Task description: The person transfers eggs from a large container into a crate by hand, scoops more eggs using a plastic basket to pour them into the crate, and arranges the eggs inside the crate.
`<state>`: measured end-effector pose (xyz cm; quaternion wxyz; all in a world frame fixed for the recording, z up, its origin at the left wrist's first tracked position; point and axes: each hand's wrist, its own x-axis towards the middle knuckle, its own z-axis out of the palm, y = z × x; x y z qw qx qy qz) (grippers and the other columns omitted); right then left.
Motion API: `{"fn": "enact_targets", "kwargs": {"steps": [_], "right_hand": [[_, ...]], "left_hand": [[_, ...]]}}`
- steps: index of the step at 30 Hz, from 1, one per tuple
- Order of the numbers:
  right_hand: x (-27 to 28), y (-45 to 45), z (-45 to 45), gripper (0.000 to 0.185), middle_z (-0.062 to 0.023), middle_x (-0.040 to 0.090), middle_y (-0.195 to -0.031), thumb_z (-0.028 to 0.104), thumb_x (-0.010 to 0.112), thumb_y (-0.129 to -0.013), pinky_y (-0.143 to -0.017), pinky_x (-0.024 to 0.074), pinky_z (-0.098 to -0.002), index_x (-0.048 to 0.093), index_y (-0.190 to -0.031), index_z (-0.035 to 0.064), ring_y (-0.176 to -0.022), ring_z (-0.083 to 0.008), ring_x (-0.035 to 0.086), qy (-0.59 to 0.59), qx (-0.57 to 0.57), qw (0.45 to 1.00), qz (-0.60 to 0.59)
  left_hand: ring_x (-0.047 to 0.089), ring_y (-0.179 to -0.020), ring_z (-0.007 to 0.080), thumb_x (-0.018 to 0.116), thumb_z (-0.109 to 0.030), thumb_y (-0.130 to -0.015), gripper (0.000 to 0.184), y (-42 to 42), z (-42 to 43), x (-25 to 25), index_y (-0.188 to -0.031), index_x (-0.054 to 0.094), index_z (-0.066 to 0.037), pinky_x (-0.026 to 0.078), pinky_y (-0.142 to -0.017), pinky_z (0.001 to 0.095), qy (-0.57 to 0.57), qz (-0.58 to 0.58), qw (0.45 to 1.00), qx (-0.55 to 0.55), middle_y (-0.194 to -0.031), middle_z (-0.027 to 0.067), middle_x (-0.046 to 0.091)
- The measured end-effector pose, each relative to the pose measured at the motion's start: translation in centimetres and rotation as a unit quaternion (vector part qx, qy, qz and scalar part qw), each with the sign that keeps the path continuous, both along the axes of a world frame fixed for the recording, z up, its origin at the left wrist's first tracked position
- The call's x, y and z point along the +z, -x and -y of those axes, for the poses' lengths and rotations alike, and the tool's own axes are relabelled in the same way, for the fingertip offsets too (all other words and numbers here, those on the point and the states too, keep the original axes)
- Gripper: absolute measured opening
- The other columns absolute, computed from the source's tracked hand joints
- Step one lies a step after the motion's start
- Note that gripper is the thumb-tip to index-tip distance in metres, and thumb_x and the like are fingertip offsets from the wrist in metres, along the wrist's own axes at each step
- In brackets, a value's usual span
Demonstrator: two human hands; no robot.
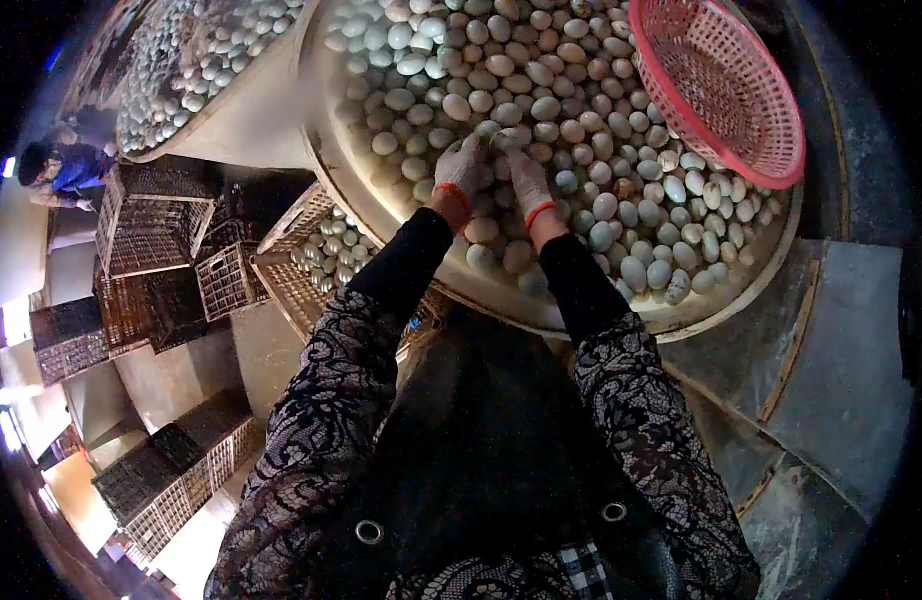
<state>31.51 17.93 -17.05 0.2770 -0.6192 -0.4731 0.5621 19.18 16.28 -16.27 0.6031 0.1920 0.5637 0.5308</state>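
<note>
A wide round tub [681, 325] is filled with many pale white, greenish and brownish eggs [634, 272]. Over its middle, my two hands are close together in light knit gloves with orange cuffs. My left hand [461, 168] is closed, its fingertips curled at an egg [488, 128]. Beside it, my right hand [526, 182] also has its fingers bent around an egg, which is mostly hidden under the glove. Loose eggs surround both hands.
A pink perforated basket [787, 165] rests on the eggs at the tub's right. At left are a crate [281, 290] holding eggs, several stacked crates [146, 270], and a second egg-filled tub [226, 130]. A person in blue [73, 170] is at far left.
</note>
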Motion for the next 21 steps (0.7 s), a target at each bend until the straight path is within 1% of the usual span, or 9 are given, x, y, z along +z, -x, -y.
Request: {"fn": "enact_targets", "kwargs": {"steps": [2,4,6,9,11,15,16,19,21], "right_hand": [[-3.3,-0.4,-1.8,0.062,-0.0176,0.055,-0.117,0.059,0.035,-0.086,-0.09,0.0398,-0.039,0.053,-0.118,0.0096,-0.109,-0.0327,0.051,-0.071,0.111,0.979,0.155],[-1.0,-0.2,-0.9,0.061,-0.0167,0.055,-0.117,0.058,0.035,-0.086,-0.09,0.0393,-0.0388,0.053,-0.118,0.009,-0.109,-0.0328,0.051,-0.06,0.1,0.98,0.163],[3.9,0.1,0.5,0.06,-0.015,0.054,-0.119,0.056,0.035,-0.087,-0.091,0.0385,-0.0384,0.053,-0.118,0.0079,-0.109,-0.0329,0.05,-0.043,0.073,0.981,0.177],[5.7,0.5,0.8,0.059,-0.0132,0.054,-0.12,0.055,0.035,-0.088,-0.093,0.0376,-0.0381,0.052,-0.118,0.0068,-0.11,-0.033,0.049,-0.028,0.052,0.98,0.191],[2.6,-0.1,0.1,0.049,-0.0118,0.054,-0.12,0.045,0.04,-0.09,-0.092,0.0386,-0.0372,0.053,-0.116,0.0057,-0.108,-0.0324,0.05,-0.207,0.048,0.975,0.061],[7.0,1.3,1.4,0.041,-0.0123,0.056,-0.114,0.039,0.046,-0.09,-0.087,0.0413,-0.0369,0.054,-0.113,0.006,-0.104,-0.031,0.052,-0.305,0.035,0.952,0.001],[10.0,3.0,2.3,0.049,-0.0125,0.058,-0.111,0.042,0.052,-0.084,-0.085,0.0415,-0.0344,0.054,-0.114,0.0032,-0.098,-0.0278,0.054,-0.226,-0.106,0.966,-0.06],[9.5,1.1,1.0,0.051,-0.0085,0.06,-0.102,0.036,0.065,-0.077,-0.078,0.0439,-0.0299,0.056,-0.11,-0.0016,-0.086,-0.0196,0.056,-0.115,0.114,0.963,0.216],[14.1,4.1,3.3,0.048,-0.0072,0.06,-0.1,0.034,0.066,-0.077,-0.074,0.0447,-0.0276,0.056,-0.109,-0.0005,-0.087,-0.016,0.056,-0.204,0.04,0.978,0.012]], "left_hand": [[0.057,-0.082,0.0161,0.058,-0.034,-0.082,0.042,-0.4,0.4,2.5,-0.109,0.056,-0.002,0.046,-0.071,0.0281,-0.049,-0.081,0.995,-0.021,-0.093,0.0059,0.062],[0.056,-0.089,0.0143,0.059,-0.036,-0.081,0.048,-0.5,0.8,3.3,-0.109,0.057,0.002,0.045,-0.076,0.0259,-0.092,-0.161,0.982,-0.043,-0.1,0.0073,0.061],[0.056,-0.088,0.0136,0.059,-0.033,-0.082,0.044,-0.5,0.4,2.9,-0.109,0.057,0.001,0.045,-0.076,0.0255,-0.139,-0.078,0.987,-0.023,-0.099,0.0063,0.061],[0.055,-0.087,0.0133,0.059,-0.033,-0.082,0.043,-1.0,0.7,4.0,-0.109,0.057,0.0,0.045,-0.076,0.0249,-0.174,-0.11,0.979,0.003,-0.097,0.0053,0.061],[0.055,-0.085,0.0128,0.058,-0.032,-0.082,0.042,-1.1,1.7,6.5,-0.109,0.058,0.0,0.045,-0.074,0.0247,-0.15,-0.116,0.982,0.019,-0.096,0.0044,0.06],[0.054,-0.083,0.0114,0.057,-0.03,-0.084,0.038,-0.8,2.3,10.2,-0.108,0.058,-0.001,0.044,-0.072,0.0239,-0.081,-0.053,0.994,0.053,-0.093,0.0027,0.06],[0.054,-0.083,0.0114,0.057,-0.03,-0.084,0.038,-0.9,2.5,11.1,-0.108,0.058,-0.001,0.044,-0.072,0.0239,-0.084,-0.05,0.993,0.06,-0.093,0.0027,0.06],[0.054,-0.084,0.011,0.058,-0.03,-0.084,0.038,-0.2,3.4,12.1,-0.111,0.056,-0.002,0.044,-0.073,0.0239,-0.183,0.04,0.977,0.107,-0.094,0.0028,0.059],[0.053,-0.083,0.01,0.058,-0.03,-0.085,0.038,1.1,3.9,13.0,-0.111,0.055,-0.002,0.045,-0.071,0.0239,-0.2,0.05,0.969,0.137,-0.094,0.0029,0.058]]}}
